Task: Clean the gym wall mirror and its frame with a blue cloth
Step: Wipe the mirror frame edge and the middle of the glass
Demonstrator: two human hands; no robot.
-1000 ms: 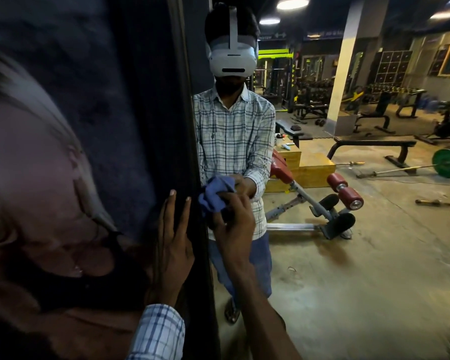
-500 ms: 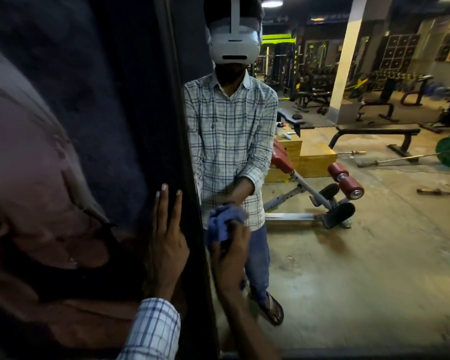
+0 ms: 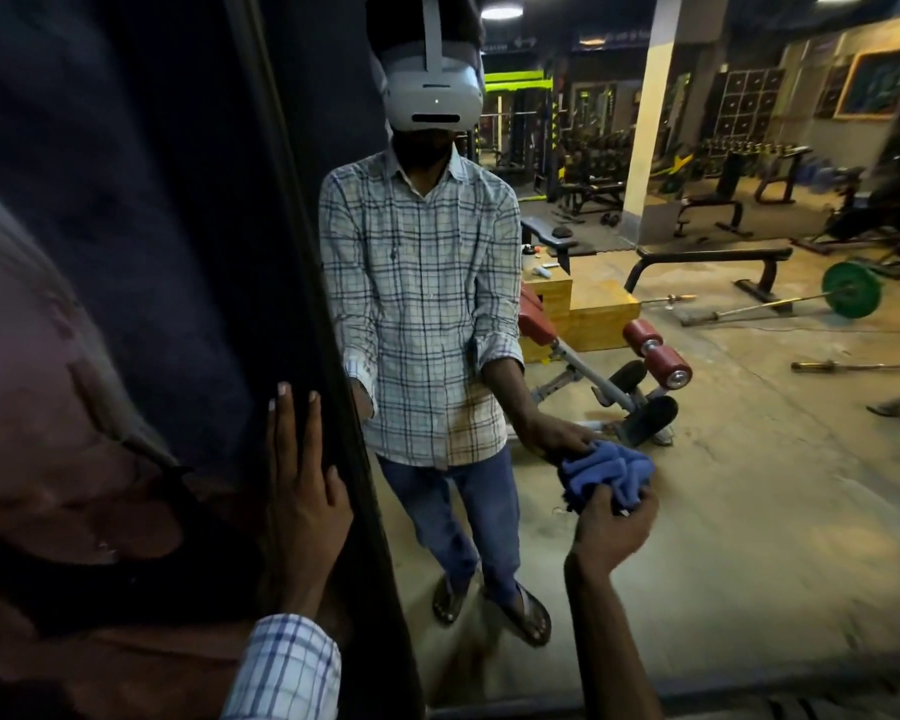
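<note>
left hand (image 3: 302, 491) lies flat, fingers extended, on the dark frame (image 3: 333, 356). right hand (image 3: 614, 527) fingers grip the bunched blue cloth (image 3: 606, 472) against the low mirror (image 3: 749, 485) glass; reflected: concrete floor, benches, green-plated barbell (image 3: 848, 291).

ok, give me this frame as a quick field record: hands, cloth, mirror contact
left hand: flat, fingers up, on the dark mirror frame
right hand: gripping the blue cloth
cloth: bunched, pressed to the mirror glass, low and right of the frame
reflection: the person's own mirrored hand meets the cloth
background: gym equipment, seen only in reflection
</note>
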